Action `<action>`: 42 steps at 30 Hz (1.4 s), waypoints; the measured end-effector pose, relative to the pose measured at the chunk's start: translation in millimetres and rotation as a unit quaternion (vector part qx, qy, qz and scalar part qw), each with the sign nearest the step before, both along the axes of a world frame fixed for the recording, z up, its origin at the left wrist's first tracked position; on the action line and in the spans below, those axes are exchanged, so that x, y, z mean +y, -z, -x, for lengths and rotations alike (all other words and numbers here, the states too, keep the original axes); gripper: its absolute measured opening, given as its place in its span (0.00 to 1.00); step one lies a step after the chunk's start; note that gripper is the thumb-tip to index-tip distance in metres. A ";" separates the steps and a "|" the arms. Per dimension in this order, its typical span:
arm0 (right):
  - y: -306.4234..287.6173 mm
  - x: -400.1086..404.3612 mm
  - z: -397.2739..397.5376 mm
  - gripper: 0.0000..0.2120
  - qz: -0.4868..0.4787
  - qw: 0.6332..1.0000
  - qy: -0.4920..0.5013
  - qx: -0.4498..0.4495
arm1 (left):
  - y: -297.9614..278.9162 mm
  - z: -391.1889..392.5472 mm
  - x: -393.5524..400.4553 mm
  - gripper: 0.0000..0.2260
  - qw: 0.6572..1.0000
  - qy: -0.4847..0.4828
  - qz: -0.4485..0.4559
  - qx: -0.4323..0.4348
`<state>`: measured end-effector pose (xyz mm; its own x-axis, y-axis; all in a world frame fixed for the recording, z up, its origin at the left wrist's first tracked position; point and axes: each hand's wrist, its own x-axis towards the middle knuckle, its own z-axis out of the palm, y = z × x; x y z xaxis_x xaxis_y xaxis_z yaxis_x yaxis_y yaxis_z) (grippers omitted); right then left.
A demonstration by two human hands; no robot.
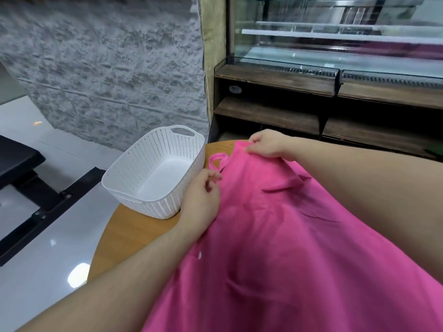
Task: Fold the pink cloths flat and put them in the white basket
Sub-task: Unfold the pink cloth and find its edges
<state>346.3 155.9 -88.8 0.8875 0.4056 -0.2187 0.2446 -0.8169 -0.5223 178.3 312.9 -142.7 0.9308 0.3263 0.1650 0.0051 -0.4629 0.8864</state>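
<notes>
One pink cloth (299, 236) lies spread over the round wooden counter (134, 236), covering most of its right side and running off the bottom of the view; a small white button shows near its left edge. Both hands work at its far end. The right hand (266, 143) pinches the far top edge of the fabric between curled fingers and thumb, lifting it slightly off the counter. The left hand (201, 195) sits at the cloth's left edge with its fingers curled, and seems to pinch the fabric just below a thin pink loop (218, 159) that lies flat on the wood — whether the fingertips truly hold fabric I cannot tell for sure. One white basket (153, 173), woven-looking plastic with a handle slot at each end, stands just to the left of the left hand, close to the counter's far-left rim and holding nothing. Between basket and cloth runs only a narrow strip of bare wood; a wider bare patch lies in front of the basket, along the curved left rim. Beyond that rim the glossy white floor (36, 259) drops away, with a black bench frame (31, 188) on it. Behind stand a rough grey stone wall (107, 68) and a glass display case (335, 39) over dark wooden shelves — well apart from the hands.
</notes>
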 end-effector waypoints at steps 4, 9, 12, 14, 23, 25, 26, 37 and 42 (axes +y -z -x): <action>17.5 14.7 -12.8 0.12 0.060 0.992 0.011 -0.108 | -7.4 11.1 -2.1 0.11 0.976 -0.025 0.129 0.172; 50.4 31.5 -13.0 0.07 0.110 0.977 0.025 -0.182 | -22.8 37.8 14.6 0.07 0.910 0.028 0.270 0.313; 62.1 32.1 -14.8 0.09 0.112 0.970 0.006 -0.215 | -32.5 61.0 18.9 0.14 0.877 0.074 0.303 0.365; 65.2 32.6 -15.6 0.08 0.114 0.969 0.003 -0.218 | -33.8 75.9 22.7 0.16 0.859 0.123 0.313 0.387; 40.2 35.7 11.4 0.16 0.161 0.937 -0.012 -0.310 | -22.1 92.3 30.3 0.05 0.895 0.072 0.270 0.347; 30.8 31.2 23.0 0.17 0.167 0.928 -0.015 -0.333 | -25.0 91.5 29.3 0.03 0.905 0.073 0.251 0.336; 27.6 29.4 25.0 0.18 0.162 0.936 -0.005 -0.311 | -24.9 87.1 29.2 0.04 0.913 0.064 0.235 0.329; 8.7 5.9 35.9 0.14 0.192 0.934 0.070 -0.295 | -26.7 55.7 23.5 0.11 0.971 -0.024 0.037 0.234; 18.7 11.9 27.5 0.16 0.240 0.917 0.054 -0.315 | -15.4 67.7 32.3 0.10 0.969 -0.032 0.053 0.240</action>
